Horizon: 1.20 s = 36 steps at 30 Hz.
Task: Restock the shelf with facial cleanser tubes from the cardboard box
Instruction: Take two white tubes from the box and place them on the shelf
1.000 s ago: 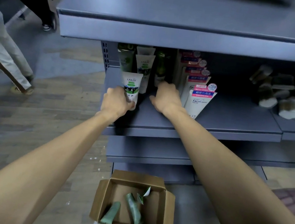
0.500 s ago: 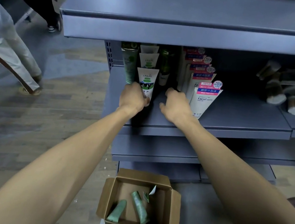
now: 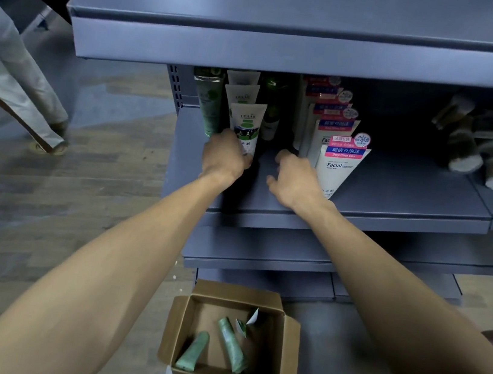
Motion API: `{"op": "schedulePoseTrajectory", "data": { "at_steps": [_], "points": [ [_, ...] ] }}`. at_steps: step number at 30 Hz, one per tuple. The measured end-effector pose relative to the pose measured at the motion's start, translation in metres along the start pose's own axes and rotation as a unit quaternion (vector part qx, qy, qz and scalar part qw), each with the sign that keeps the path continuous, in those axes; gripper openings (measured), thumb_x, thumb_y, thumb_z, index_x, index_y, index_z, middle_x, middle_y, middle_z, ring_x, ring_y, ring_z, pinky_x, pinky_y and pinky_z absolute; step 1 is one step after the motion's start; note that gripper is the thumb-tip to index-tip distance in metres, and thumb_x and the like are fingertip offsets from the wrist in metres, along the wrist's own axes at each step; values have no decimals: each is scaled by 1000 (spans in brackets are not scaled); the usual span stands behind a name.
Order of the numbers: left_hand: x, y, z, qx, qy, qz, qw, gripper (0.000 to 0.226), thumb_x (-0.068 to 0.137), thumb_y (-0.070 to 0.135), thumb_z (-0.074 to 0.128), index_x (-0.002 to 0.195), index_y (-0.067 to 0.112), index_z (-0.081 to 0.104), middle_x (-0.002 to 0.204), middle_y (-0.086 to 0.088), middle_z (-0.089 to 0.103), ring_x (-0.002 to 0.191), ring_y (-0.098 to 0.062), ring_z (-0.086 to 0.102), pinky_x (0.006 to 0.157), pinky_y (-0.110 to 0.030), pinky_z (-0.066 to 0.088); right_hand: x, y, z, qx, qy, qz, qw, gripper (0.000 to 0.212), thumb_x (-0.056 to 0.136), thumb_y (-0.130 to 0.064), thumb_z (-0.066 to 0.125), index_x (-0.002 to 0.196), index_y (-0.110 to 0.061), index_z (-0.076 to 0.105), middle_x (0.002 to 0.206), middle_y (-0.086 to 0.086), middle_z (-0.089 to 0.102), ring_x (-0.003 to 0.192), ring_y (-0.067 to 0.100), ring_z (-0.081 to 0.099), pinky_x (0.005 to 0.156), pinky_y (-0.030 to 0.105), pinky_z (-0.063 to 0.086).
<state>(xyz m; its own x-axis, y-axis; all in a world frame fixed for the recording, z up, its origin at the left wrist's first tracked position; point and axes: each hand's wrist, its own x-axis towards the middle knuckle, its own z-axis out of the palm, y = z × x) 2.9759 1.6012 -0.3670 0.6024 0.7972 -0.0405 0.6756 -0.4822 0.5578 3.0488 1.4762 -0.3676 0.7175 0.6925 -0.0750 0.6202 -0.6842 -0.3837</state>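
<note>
My left hand [image 3: 226, 155] grips the base of a white and green cleanser tube [image 3: 247, 123] standing upright at the front of its row on the grey shelf [image 3: 394, 204]. My right hand [image 3: 295, 178] hovers just right of it with fingers loosely curled, holding nothing, next to a white Facial cleanser tube [image 3: 338, 165]. The open cardboard box [image 3: 174, 329] sits on the floor below, with two green tubes [image 3: 232, 345] lying in it and a smaller one partly hidden.
Darker green tubes [image 3: 209, 102] stand left of the white row. Brushes [image 3: 478, 149] lie on the shelf's right side. An upper shelf [image 3: 289, 50] overhangs the products. A person's legs [image 3: 22, 85] stand on the floor at left.
My left hand has pushed the white and green tube further back along the shelf. My right hand has drawn slightly away from the tubes, and the view shifted.
</note>
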Motion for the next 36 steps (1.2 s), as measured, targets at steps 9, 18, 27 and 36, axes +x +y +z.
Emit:
{"op": "schedulePoseTrajectory", "data": {
  "at_steps": [9,18,27,36],
  "points": [
    [8,-3,-6,9,4,-8,1000,41,80,30,74,108,4,59,107,-16,66,98,-35,65,72,-31,47,7,-2,1,5,-7,-15,1000,38,86,-23,62,119,-7,53,107,14,65,100,36,62,84,41,54],
    [7,-3,-4,8,9,-10,1000,41,82,30,73,109,3,59,110,-15,66,101,-33,64,73,-29,46,4,-4,10,11,-17,-9,1000,38,89,-23,61,122,-8,52,108,13,66,109,35,56,87,39,52],
    [-4,-6,5,-16,1,-19,1000,31,86,30,67,103,5,59,106,-15,66,99,-34,64,73,-30,47,-1,-6,6,21,-9,-10,1000,39,86,-22,62,120,-6,53,107,15,66,103,37,61,87,42,54],
    [-22,-23,6,71,6,28,997,30,85,31,66,101,6,59,101,-16,65,93,-38,63,69,-36,50,-9,-4,1,9,-7,-8,1000,37,88,-24,62,119,-6,52,106,16,64,98,38,62,81,40,54]
  ]
}}
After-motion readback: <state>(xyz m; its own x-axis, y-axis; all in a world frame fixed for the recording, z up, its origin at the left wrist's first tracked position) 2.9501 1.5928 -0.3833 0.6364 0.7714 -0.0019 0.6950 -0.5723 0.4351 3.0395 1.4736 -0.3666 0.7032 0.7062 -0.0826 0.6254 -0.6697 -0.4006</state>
